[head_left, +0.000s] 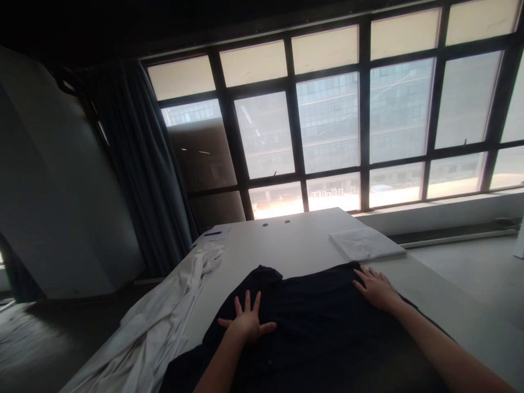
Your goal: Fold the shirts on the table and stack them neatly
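A dark navy garment [315,322] lies spread across the white table [295,240] in front of me. My left hand [246,321] rests flat on its left part, fingers spread, holding nothing. My right hand [376,288] lies flat near the garment's far right edge, fingers stretched toward the window. Both palms press down on the cloth.
A crumpled white garment [164,316] hangs over the table's left edge. A folded white cloth [365,244] sits at the far right of the table. A paper with a blue pen [213,234] lies at the far left corner. A large window and a dark curtain [147,164] stand behind.
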The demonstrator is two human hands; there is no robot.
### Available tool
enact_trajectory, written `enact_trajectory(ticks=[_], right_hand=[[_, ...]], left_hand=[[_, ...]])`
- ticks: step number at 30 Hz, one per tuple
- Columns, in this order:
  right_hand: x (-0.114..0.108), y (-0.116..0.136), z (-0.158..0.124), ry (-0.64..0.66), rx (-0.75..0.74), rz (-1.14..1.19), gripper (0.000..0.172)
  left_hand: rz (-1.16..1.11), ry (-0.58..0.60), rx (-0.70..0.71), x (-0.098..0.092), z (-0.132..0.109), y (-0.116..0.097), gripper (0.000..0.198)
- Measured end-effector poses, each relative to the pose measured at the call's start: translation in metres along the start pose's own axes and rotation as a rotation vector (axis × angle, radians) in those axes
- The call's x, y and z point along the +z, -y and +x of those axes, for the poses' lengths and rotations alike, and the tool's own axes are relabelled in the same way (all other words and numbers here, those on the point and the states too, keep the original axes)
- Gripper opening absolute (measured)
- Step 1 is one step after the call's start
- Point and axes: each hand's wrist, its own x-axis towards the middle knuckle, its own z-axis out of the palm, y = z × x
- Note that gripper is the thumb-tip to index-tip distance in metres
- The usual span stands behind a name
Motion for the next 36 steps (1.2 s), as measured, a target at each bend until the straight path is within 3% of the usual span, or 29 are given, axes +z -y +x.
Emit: enact_trajectory(ticks=[16,36], right_hand=[[-0.0036,-0.0005,0.0016,0.035,-0.014,0.012,0.064],[0.0024,-0.0012,0.0035,0.036,-0.018,0.007,0.071]], left_hand=[[-0.001,-0.008,0.004,-0.0002,-0.0004,0.0011,0.108],[0.003,-0.004,0.005,-0.0008,-0.0004,-0.0007,0.107]])
